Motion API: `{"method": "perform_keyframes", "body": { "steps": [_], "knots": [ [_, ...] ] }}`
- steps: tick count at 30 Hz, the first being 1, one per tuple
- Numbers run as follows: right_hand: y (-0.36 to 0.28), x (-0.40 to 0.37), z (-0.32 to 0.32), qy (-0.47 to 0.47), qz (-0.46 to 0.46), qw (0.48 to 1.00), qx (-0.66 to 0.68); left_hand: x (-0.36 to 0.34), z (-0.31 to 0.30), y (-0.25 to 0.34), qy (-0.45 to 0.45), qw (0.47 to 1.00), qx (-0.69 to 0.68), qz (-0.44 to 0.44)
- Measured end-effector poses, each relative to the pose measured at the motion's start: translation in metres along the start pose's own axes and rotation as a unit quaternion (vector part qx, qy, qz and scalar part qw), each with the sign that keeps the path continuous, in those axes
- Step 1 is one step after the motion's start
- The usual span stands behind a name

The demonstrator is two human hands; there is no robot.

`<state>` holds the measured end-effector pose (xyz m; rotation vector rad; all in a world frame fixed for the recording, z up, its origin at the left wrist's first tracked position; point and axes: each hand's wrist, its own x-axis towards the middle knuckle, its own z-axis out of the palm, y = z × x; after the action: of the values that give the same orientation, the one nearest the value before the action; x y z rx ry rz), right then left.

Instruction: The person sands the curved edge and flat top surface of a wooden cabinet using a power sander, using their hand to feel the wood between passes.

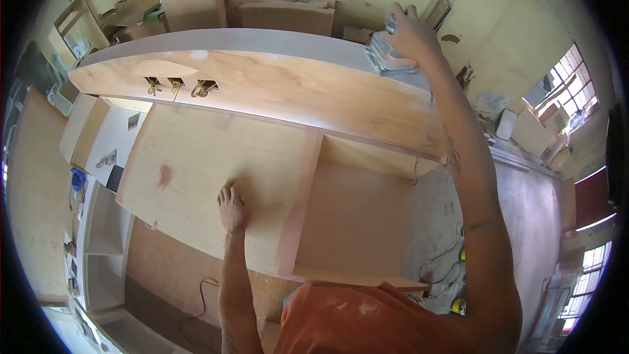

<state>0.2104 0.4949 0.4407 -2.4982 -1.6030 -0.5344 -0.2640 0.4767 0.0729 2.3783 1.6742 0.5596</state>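
Note:
My left hand lies on the pale plywood panel, its fingers stretched out over the wood and nothing held. At the upper right, my right hand is closed around a blurred bluish block-shaped tool that looks like a palm sander. Its lower part sits on the right end of the long grey-topped ledge. The grip hides the tool's upper part. Below the ledge runs a curved plywood face.
Wires poke from several cutouts in the plywood face. An open compartment adjoins the panel. White shelving stands at left. Boards and a cardboard box lean behind the ledge. Yellow-labelled cans and a cord are at lower right.

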Motion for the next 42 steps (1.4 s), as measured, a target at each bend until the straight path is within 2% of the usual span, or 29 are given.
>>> {"method": "perform_keyframes", "body": {
  "steps": [5,10,12,17,21,25,29,33,35,37,39,42],
  "knots": [
    [-0.059,0.041,0.014,0.015,-0.052,0.998,0.036,0.0,0.007,-0.004,0.037,0.999,-0.011,0.013],
    [-0.116,0.067,0.018,-0.004,-0.085,0.995,0.048,-0.002,-0.003,0.001,0.027,0.999,-0.018,0.01],
    [-0.135,0.075,0.022,0.048,-0.115,0.99,0.06,-0.002,-0.004,0.001,0.023,0.999,-0.027,0.007],
    [-0.184,0.096,0.025,0.028,-0.152,0.985,0.079,-0.003,0.002,-0.003,0.015,1.0,-0.02,0.009],
    [-0.216,0.109,0.028,0.022,-0.182,0.979,0.093,-0.002,-0.001,-0.002,0.033,0.999,-0.024,0.02],
    [-0.232,0.115,0.03,0.038,-0.21,0.971,0.105,-0.003,-0.006,0.0,0.011,1.0,-0.023,0.015],
    [-0.214,0.11,0.029,0.004,-0.242,0.961,0.137,-0.001,-0.004,0.001,0.032,0.998,-0.041,0.026],
    [-0.158,0.082,0.02,-0.009,-0.23,0.96,0.16,0.005,0.003,0.001,0.033,0.997,-0.055,0.031],
    [-0.127,0.069,0.017,-0.009,-0.216,0.962,0.164,0.025,-0.003,0.011,0.006,0.997,-0.054,-0.046],
    [-0.096,0.05,0.015,-0.014,-0.2,0.965,0.169,0.061,-0.025,0.043,0.097,0.987,-0.126,0.023],
    [-0.067,0.033,0.008,-0.025,-0.177,0.965,0.19,0.112,-0.041,0.086,0.14,0.959,-0.218,0.111],
    [-0.019,0.014,0.01,-0.031,-0.136,0.969,0.206,0.168,-0.088,0.174,0.166,0.924,-0.254,0.232]
  ]
}}
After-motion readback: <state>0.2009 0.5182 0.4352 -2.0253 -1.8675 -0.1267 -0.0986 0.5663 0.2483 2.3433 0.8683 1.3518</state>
